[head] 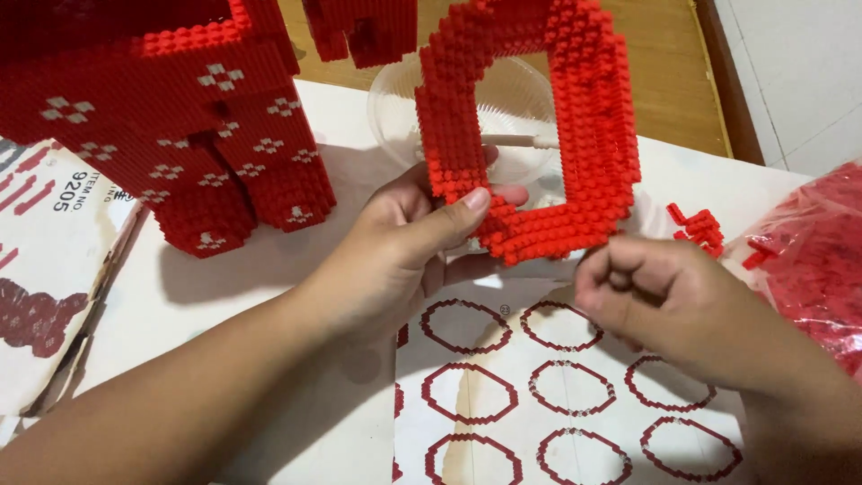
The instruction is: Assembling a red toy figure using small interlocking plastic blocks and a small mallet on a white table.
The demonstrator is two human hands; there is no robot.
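My left hand [409, 247] grips the lower left corner of a red ring-shaped frame [588, 117] built of tiny bricks, held upright above the table. My right hand [669, 301] is curled just below the frame's bottom edge, fingertips pinched together near it; whether a small brick sits between them is hidden. Under both hands lies a white instruction sheet [566, 395] printed with red octagonal rings.
A large red brick model with white flower patterns [171, 117] stands at the left. A clear plastic bowl [512, 103] sits behind the frame. A few loose red bricks [696, 226] and a clear bag of red bricks [813, 260] lie at the right. A printed box [49, 269] lies at the far left.
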